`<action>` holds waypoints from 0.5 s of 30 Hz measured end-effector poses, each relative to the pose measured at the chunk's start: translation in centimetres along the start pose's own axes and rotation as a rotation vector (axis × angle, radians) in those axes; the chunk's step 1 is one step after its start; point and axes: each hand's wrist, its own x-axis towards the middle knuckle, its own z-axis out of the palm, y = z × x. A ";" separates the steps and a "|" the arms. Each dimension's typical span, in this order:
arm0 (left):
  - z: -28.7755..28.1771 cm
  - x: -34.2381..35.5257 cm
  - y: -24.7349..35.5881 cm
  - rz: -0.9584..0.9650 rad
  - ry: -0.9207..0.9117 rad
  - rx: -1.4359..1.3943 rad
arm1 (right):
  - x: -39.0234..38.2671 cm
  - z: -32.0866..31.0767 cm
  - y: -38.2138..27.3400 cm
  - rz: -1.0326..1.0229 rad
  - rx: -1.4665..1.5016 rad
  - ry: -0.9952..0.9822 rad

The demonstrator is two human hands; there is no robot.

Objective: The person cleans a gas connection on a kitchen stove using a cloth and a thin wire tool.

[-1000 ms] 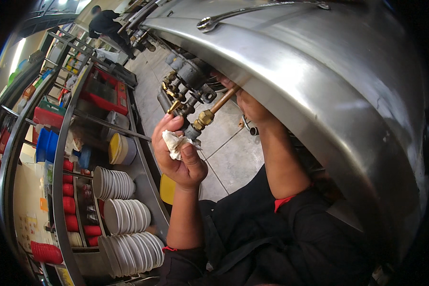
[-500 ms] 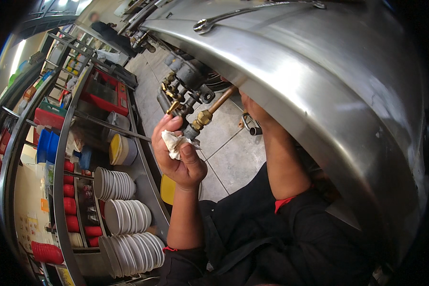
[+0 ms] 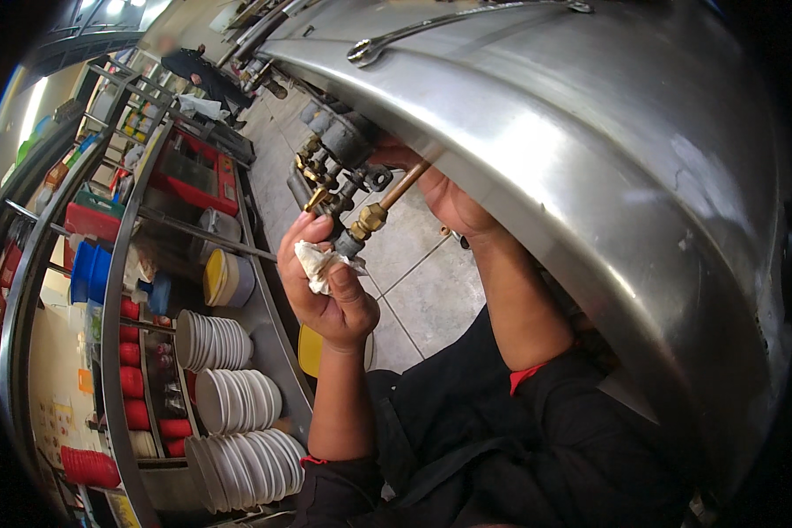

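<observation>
My left hand (image 3: 334, 304) is closed on a crumpled white wipe (image 3: 317, 266), pinched between thumb and fingers. Its fingertips rest by a brass lever on the gas valve assembly (image 3: 330, 172), a cluster of dark metal and brass fittings. A brass nut (image 3: 369, 220) joins this assembly to a copper pipe (image 3: 405, 187) that runs up under the steel edge. Behind the pipe, my right hand (image 3: 456, 204) reaches below that edge, fingers stretched toward the round dark body of the valve. Their tips are partly hidden by the pipe and fittings.
A curved stainless steel surface (image 3: 546, 132) fills the right, with a wrench (image 3: 440, 25) lying on it. Shelving on the left holds stacked white plates (image 3: 238, 400), red cups (image 3: 132, 381), blue tubs (image 3: 88, 271) and a yellow-lidded container (image 3: 229, 277). Another person (image 3: 202, 75) stands far off.
My right hand has come out from behind the steel edge and moved left toward the valve body. My left hand keeps the wipe nearly in place. The far person has shifted posture.
</observation>
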 end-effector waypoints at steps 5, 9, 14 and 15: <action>0.0 0.1 0.1 -0.007 0.001 0.006 | 0.6 2.6 -0.8 0.029 0.050 0.058; 0.0 0.2 0.3 -0.018 -0.009 0.018 | 0.0 3.2 -1.5 0.187 0.129 0.351; -0.2 0.4 0.2 -0.008 -0.024 0.018 | -0.3 0.4 -0.3 0.067 -0.098 0.037; -0.5 0.3 0.1 -0.001 -0.037 0.020 | -1.0 -0.2 -0.2 0.082 -0.079 0.087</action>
